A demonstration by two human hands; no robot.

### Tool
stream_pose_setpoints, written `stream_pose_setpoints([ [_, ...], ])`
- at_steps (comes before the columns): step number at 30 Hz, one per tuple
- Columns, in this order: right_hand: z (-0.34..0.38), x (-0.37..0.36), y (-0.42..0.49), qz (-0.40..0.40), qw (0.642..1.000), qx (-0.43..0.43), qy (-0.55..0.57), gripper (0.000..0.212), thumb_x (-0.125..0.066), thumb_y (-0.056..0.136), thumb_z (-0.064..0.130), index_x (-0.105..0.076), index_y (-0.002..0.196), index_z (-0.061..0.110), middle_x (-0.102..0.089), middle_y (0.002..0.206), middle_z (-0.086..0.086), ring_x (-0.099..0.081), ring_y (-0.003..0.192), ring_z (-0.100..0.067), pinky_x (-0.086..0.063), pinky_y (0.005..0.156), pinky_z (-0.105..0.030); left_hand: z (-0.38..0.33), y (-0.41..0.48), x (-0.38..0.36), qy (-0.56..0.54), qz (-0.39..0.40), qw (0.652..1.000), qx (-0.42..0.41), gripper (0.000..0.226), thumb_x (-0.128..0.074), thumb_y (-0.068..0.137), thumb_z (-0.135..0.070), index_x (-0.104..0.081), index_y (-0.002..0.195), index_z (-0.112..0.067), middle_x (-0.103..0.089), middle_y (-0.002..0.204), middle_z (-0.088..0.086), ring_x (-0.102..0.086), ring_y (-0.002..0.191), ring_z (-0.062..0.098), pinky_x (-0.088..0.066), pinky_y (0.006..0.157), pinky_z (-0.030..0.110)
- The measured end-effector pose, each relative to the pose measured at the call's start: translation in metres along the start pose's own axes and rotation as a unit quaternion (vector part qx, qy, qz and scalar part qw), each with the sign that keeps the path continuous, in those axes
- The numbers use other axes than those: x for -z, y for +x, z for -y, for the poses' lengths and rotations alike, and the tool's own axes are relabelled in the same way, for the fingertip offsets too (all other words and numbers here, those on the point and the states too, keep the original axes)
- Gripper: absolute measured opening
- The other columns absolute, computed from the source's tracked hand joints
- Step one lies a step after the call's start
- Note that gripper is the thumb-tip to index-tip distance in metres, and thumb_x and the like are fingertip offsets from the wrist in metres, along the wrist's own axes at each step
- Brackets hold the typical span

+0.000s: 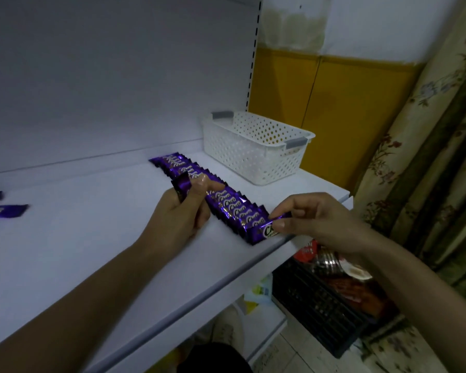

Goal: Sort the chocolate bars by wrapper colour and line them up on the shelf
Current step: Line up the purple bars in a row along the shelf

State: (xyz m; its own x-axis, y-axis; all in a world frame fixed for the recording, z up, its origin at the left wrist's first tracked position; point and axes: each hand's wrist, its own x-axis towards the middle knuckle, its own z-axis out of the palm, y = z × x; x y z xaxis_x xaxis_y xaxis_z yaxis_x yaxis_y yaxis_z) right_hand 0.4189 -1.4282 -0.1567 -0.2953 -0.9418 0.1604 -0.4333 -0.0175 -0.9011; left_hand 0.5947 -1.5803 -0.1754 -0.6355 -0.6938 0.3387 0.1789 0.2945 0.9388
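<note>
Head view, right hand (319, 218) pinching purple bar (257, 233)

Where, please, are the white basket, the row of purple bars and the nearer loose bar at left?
white basket (253, 160): head view, front wall.
row of purple bars (233, 208): head view, mid-row wrapper.
nearer loose bar (7, 211): head view, wrapper middle.

Both hands (178, 211) (315, 216) grip purple bars (182, 185) (269, 230) at the shelf (92, 251) row (226, 203).

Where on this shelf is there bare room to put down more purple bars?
Bare shelf runs wide between the two loose bars and the row of purple bars. Crowded: the narrow strip between that row and the white basket.
</note>
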Motion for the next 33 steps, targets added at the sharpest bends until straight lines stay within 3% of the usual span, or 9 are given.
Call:
stream_pose_setpoints([
  [2,0.0,0.005,-0.001,0.025,0.998,0.001,-0.056,0.022,-0.071,0.071,0.027,-0.075,0.087,0.012,-0.05,0.055,-0.013,-0.044,0.052,-0.018,-0.032,0.053,-0.03,0.0,-0.001,0.0,0.001,-0.004,1.0,-0.002,0.039,-0.034,0.1,-0.036,-0.068,0.084,-0.023,-0.041,0.045,-0.001,-0.032,0.035,0.005,-0.028,0.036,0.014],
  [5,-0.002,0.003,0.001,0.039,0.996,0.012,-0.081,0.026,-0.071,0.073,0.027,-0.075,0.092,0.011,-0.052,0.066,-0.033,-0.048,0.063,-0.046,-0.039,0.059,-0.048,0.002,-0.004,0.0,0.002,-0.001,1.0,0.001,0.04,-0.034,0.1,-0.037,-0.068,0.084,-0.023,-0.041,0.045,-0.001,-0.031,0.036,0.006,-0.027,0.036,0.015],
  [8,-0.01,0.003,0.005,0.035,0.996,0.022,-0.075,0.021,-0.07,0.077,0.018,-0.074,0.095,0.006,-0.04,0.057,-0.022,-0.037,0.057,-0.029,-0.032,0.059,-0.04,0.004,-0.006,-0.001,0.006,0.009,1.0,-0.001,0.041,-0.035,0.093,-0.047,-0.068,0.085,-0.025,-0.041,0.044,-0.004,-0.032,0.037,0.005,-0.028,0.038,0.016],
  [11,-0.017,0.004,0.01,0.018,0.997,0.029,-0.065,0.014,-0.07,0.08,0.003,-0.073,0.093,0.004,-0.057,0.061,-0.017,-0.048,0.06,-0.032,-0.039,0.062,-0.036,0.004,-0.006,-0.001,0.007,0.008,1.0,0.002,0.041,-0.036,0.088,-0.051,-0.068,0.082,-0.028,-0.042,0.044,-0.004,-0.032,0.037,0.004,-0.028,0.038,0.015],
  [13,-0.02,0.005,0.011,0.017,0.996,0.039,-0.083,0.015,-0.07,0.079,0.002,-0.074,0.093,0.006,-0.07,0.069,-0.005,-0.063,0.068,-0.023,-0.049,0.065,-0.029,0.004,-0.005,-0.001,0.007,0.007,1.0,0.0,0.041,-0.036,0.09,-0.05,-0.068,0.082,-0.027,-0.042,0.044,-0.005,-0.033,0.037,0.004,-0.029,0.038,0.014],
  [18,-0.019,0.005,0.015,0.028,0.991,0.065,-0.115,0.011,-0.072,0.078,0.004,-0.074,0.088,0.008,-0.073,0.08,-0.004,-0.064,0.069,-0.009,-0.046,0.064,-0.014,0.005,-0.004,0.001,0.018,0.012,1.0,-0.006,0.042,-0.033,0.095,-0.045,-0.068,0.09,-0.023,-0.041,0.045,-0.004,-0.034,0.039,0.006,-0.03,0.039,0.015],
  [23,-0.018,0.005,0.017,0.034,0.99,0.075,-0.118,0.012,-0.073,0.078,0.0,-0.071,0.089,0.005,-0.066,0.065,0.014,-0.06,0.059,0.005,-0.041,0.054,-0.006,0.005,-0.005,0.0,0.015,0.014,1.0,-0.006,0.045,-0.034,0.092,-0.048,-0.069,0.089,-0.021,-0.042,0.046,-0.001,-0.034,0.038,0.005,-0.03,0.038,0.015],
  [26,-0.018,0.005,0.019,0.029,0.987,0.081,-0.138,0.013,-0.075,0.077,0.005,-0.071,0.089,0.01,-0.064,0.066,0.02,-0.059,0.06,0.004,-0.039,0.053,-0.006,0.006,-0.004,0.001,0.029,0.018,0.999,-0.004,0.057,-0.033,0.091,-0.05,-0.069,0.094,-0.006,-0.041,0.049,0.004,-0.033,0.039,0.007,-0.03,0.039,0.015],
  [33,-0.018,0.005,0.019,0.006,0.985,0.078,-0.153,0.016,-0.078,0.075,0.013,-0.07,0.087,0.02,-0.066,0.075,0.013,-0.057,0.072,0.002,-0.038,0.058,-0.007,0.008,-0.003,0.0,0.017,0.006,1.0,0.003,0.046,-0.033,0.093,-0.048,-0.069,0.093,-0.018,-0.041,0.047,-0.001,-0.033,0.039,0.005,-0.029,0.039,0.014],
])
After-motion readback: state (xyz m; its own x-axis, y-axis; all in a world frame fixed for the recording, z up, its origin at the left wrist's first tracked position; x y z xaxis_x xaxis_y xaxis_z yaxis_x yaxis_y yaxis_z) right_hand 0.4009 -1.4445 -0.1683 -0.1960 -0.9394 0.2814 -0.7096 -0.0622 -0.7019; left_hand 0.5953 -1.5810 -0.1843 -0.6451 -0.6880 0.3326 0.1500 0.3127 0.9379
